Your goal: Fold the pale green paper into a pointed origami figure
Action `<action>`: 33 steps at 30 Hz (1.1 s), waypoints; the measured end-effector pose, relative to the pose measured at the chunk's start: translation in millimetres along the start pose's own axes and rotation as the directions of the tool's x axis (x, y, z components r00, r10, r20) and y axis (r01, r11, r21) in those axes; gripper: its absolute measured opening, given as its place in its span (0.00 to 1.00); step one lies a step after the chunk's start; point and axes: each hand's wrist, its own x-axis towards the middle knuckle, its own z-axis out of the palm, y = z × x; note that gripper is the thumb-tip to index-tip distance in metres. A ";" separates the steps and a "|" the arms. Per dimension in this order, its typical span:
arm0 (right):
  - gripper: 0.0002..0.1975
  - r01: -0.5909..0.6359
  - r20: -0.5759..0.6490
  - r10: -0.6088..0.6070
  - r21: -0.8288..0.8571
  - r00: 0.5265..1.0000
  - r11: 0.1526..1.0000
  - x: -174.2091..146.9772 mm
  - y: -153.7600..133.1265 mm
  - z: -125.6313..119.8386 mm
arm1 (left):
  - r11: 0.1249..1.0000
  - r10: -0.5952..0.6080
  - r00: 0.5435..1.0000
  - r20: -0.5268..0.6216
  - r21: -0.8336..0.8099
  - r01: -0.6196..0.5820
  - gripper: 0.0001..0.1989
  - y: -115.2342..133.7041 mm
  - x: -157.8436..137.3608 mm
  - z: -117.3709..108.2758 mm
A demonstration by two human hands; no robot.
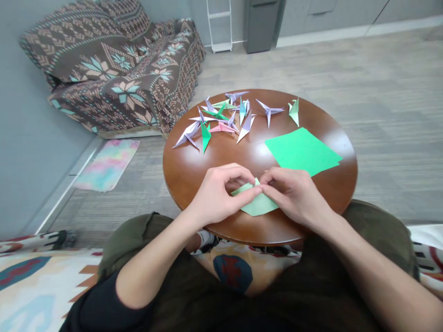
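Observation:
A pale green sheet of origami paper [258, 206], partly folded, lies near the front edge of the round wooden table [214, 154]. My left hand [226, 189] pinches its upper part from the left, thumb across the paper. From the right, my right hand [292, 191] grips the same paper, its thumb meeting the left thumb. Fingers cover much of the upper fold, so its exact shape is hidden. Just beyond my right hand rests a stack of bright green paper [302, 150].
Several folded paper cranes [221, 117] in purple, green, pink and blue are grouped at the table's far left. A purple crane [269, 112] and a light green crane [294, 112] stand farther right. A covered sofa [128, 69] is beyond the table.

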 end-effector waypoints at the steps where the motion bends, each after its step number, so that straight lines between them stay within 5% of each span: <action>1: 0.11 0.018 -0.007 -0.018 -0.007 1.000 1.000 0.1 -0.3 0.0 | 1.000 -0.023 1.000 0.013 -0.018 0.023 0.10 0.1 0.4 -0.6; 13: 0.08 0.150 0.037 -0.150 -0.002 0.988 0.989 -1.7 2.4 -2.7 | 0.963 -0.212 0.964 0.159 -0.134 0.234 0.11 -1.6 5.5 -14.1; 20: 0.09 0.122 0.051 -0.121 -0.021 0.991 0.992 -0.6 -0.2 -5.7 | 0.988 -0.131 0.977 0.167 -0.056 0.142 0.10 6.4 5.0 -13.9; 33: 0.10 0.108 0.043 -0.107 -0.011 0.993 0.994 0.2 -1.1 -7.6 | 0.986 -0.144 0.976 0.165 -0.058 0.156 0.12 5.2 4.8 -15.1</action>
